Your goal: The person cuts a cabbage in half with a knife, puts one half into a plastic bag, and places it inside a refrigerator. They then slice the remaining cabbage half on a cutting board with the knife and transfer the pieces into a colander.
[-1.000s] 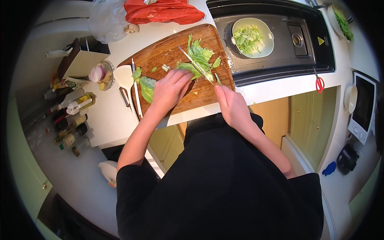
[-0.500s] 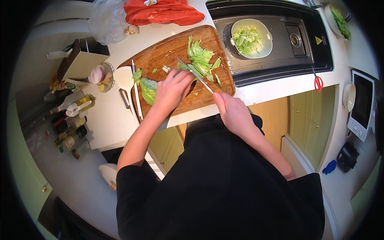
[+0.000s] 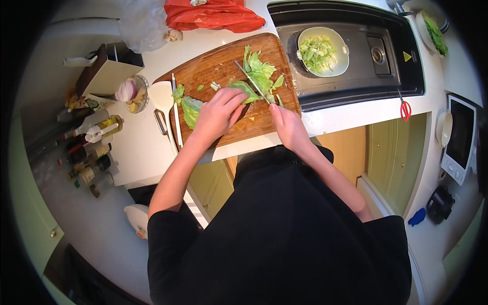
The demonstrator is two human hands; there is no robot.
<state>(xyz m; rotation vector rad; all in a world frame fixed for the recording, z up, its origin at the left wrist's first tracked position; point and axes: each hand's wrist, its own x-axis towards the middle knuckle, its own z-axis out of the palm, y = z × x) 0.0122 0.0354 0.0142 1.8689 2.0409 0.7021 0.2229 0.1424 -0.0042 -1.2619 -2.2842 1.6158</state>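
Note:
On the wooden cutting board (image 3: 223,71), my left hand (image 3: 219,113) presses its bent fingertips on a piece of lettuce (image 3: 245,90). My right hand (image 3: 291,127) is closed round the handle of a knife (image 3: 250,79), whose blade lies along the right side of that piece. Cut lettuce (image 3: 260,70) is heaped just beyond the blade. Another lettuce chunk (image 3: 192,112) rests left of my left hand, near the board's left edge. Small green and white scraps are scattered over the board.
A colander (image 3: 342,61) of chopped lettuce stands in the black sink (image 3: 356,84). Red scissors (image 3: 405,110) lie right of it. White chopsticks (image 3: 176,114) and a white spatula (image 3: 161,99) are at the board's left edge. A red bag (image 3: 213,15) lies behind the board.
The knife has shifted slightly left and down against the lettuce, and my right hand has moved with it. More of the piece under my left fingers now shows. The view has shifted slightly.

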